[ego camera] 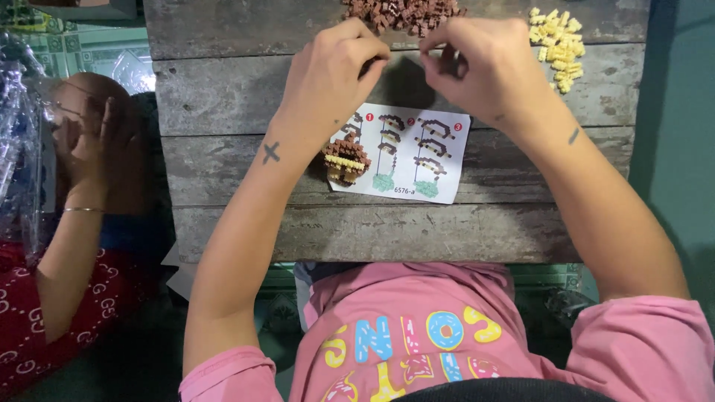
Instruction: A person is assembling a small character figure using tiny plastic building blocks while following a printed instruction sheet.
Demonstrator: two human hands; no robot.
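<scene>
Both the left hand point(331, 71) and right hand point(484, 63) pinch their fingertips together, probably on a tiny brown brick hidden between them, just below the brown brick pile point(402, 13). Joining seems underway; pressing needs careful alignment. The half-built model point(345, 158) rests on the instruction sheet point(417, 160) on the counter point(246, 97).

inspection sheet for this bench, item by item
surface: weathered grey plank table, gaps between boards
job's things: brown brick pile by the far edge, yellow brick pile far right, half-built brown and yellow model on the instruction sheet
clutter: nothing seen
grippers: left hand and right hand pinched close together above the sheet; any piece between them is hidden
cables: nothing seen
surroundings: another person's arm at the left, clear plastic bags beside it
</scene>
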